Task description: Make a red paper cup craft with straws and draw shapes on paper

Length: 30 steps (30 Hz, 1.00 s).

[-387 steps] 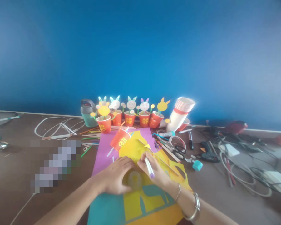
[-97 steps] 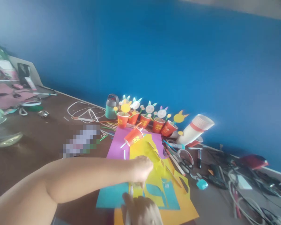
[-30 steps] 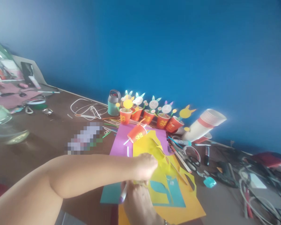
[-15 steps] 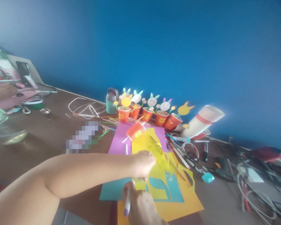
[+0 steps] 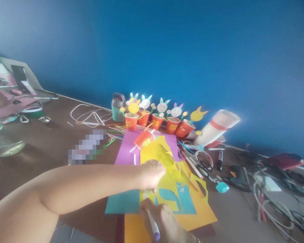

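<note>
My right hand [image 5: 163, 217], low in the middle, grips a white marker [image 5: 152, 221] with a purple end that points down toward me. The marker's other end reaches up toward my left hand [image 5: 153, 175]. That left hand is closed, and its fingers are mostly turned away from view, so what it pinches is hidden. Both hands are over a layered pile of coloured paper: a yellow sheet [image 5: 148, 153] with cut-outs, a teal sheet [image 5: 121, 204] and an orange sheet [image 5: 197, 217]. On the purple sheet [image 5: 126, 145] lies a tipped red paper cup [image 5: 144, 139] with straws through it.
Several red cups [image 5: 173, 125] with paper animal faces stand along the blue wall beside a teal flask [image 5: 118, 108]. At right are a leaning stack of paper cups [image 5: 216, 130], scissors [image 5: 204, 168] and tangled cables [image 5: 271, 206]. A clear bowl [image 5: 5, 145] sits far left.
My right hand has shifted slightly right, and the marker's purple end has swung right and a little down. The whole view has drifted slightly. My left hand stays above the paper.
</note>
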Available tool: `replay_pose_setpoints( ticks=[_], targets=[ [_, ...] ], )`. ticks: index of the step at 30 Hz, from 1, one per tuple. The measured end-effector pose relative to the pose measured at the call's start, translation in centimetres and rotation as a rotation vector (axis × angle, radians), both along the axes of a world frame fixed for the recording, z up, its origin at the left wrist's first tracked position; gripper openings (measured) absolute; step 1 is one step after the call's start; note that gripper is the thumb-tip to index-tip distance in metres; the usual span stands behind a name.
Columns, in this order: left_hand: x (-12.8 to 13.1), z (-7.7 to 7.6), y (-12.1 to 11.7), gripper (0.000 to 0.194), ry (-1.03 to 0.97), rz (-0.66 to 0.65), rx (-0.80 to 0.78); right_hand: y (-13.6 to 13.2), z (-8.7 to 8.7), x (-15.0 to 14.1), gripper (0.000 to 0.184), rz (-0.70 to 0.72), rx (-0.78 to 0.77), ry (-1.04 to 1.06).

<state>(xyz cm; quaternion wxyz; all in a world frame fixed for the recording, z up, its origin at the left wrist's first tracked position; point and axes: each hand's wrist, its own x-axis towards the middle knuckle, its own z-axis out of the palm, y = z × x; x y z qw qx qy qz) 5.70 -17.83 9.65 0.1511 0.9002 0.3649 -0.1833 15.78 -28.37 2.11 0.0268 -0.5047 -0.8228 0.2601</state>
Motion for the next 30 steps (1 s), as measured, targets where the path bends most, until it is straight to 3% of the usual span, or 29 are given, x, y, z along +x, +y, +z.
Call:
replay_pose_setpoints(
  ticks=[5, 12, 17, 22, 30],
  targets=[
    [0.0, 0.5, -0.1, 0.03, 0.009, 0.002, -0.009, 0.1, -0.3, 1.8, 0.016, 0.055, 0.004, 0.157],
    [0.1, 0.3, -0.1, 0.029, -0.036, 0.065, -0.028, 0.7, 1.7, 3.4, 0.012, 0.068, -0.157, 0.28],
    [0.1, -0.4, 0.0, 0.029, -0.079, 0.093, -0.031, 1.4, 3.3, 4.3, 0.022, 0.102, -0.241, 0.34],
    [0.0, 0.2, -0.1, 0.028, -0.038, 0.069, -0.031, 2.0, 3.2, 4.9, 0.032, 0.083, -0.454, 0.493],
    [-0.1, 0.1, -0.2, 0.028, -0.043, 0.053, -0.004, 2.6, 3.4, 4.9, 0.035, 0.052, -0.461, 0.558]
  ],
)
